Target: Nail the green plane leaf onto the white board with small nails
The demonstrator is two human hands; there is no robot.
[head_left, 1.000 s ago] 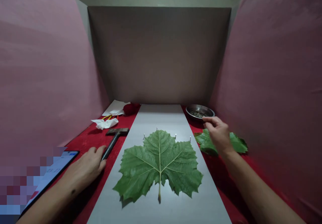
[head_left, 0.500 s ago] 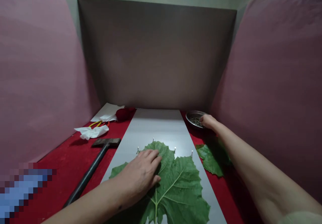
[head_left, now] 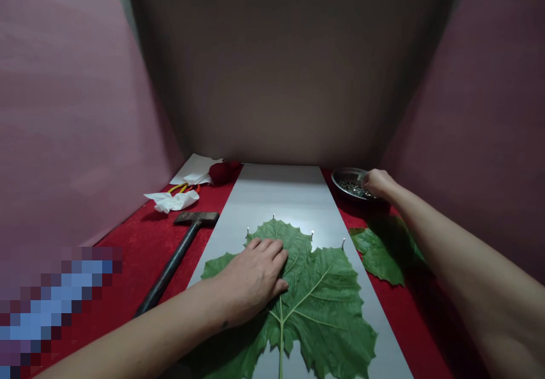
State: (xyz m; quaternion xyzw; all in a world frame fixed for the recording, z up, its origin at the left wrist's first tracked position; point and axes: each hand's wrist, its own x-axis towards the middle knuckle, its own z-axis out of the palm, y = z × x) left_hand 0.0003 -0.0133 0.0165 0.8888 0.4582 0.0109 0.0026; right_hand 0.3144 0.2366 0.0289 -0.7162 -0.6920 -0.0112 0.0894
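Note:
A large green leaf [head_left: 323,299] lies on a long grey board [head_left: 285,197]. Several small nails [head_left: 312,234] stand in the board along the leaf's upper edge. My left hand [head_left: 251,279] rests flat on the leaf's left half, fingers stretched out. My right hand [head_left: 378,183] reaches into a small metal dish [head_left: 347,177] of nails at the back right, fingers curled down into it; what they hold is hidden.
A hammer [head_left: 179,254] lies on the red cloth [head_left: 140,243] left of the board. Crumpled white tissue [head_left: 172,200], paper, a yellow-handled tool and a dark red object [head_left: 221,172] sit at the back left. Another leaf [head_left: 381,251] lies under my right forearm. Pink walls close in on both sides.
My left hand left the hammer's handle and came to lie flat on the leaf. My right hand went from above the spare leaf into the nail dish.

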